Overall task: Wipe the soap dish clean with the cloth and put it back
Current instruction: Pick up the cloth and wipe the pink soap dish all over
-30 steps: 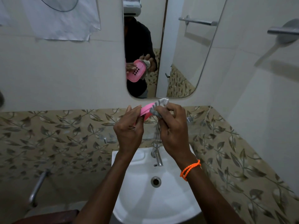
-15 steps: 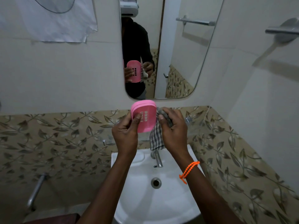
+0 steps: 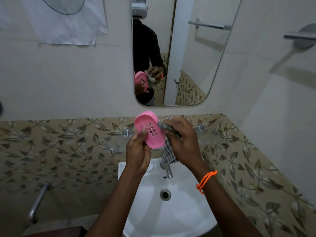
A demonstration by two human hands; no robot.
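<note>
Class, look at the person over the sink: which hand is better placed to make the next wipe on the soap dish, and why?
The right hand. It grips the cloth against the edge of the dish, while the left hand holds the dish tilted above the sink.

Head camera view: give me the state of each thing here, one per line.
Pink plastic soap dish: held up over the basin, tilted, empty, not yet put back.
Grey checked cloth: bunched against the dish's right edge, tail hanging.
Left hand: grips dish.
Right hand: grips cloth.
Chrome tap: no water visible.
White basin: drain unplugged.

Smooth plastic soap dish (image 3: 150, 130), woven cloth (image 3: 169, 152)
</note>
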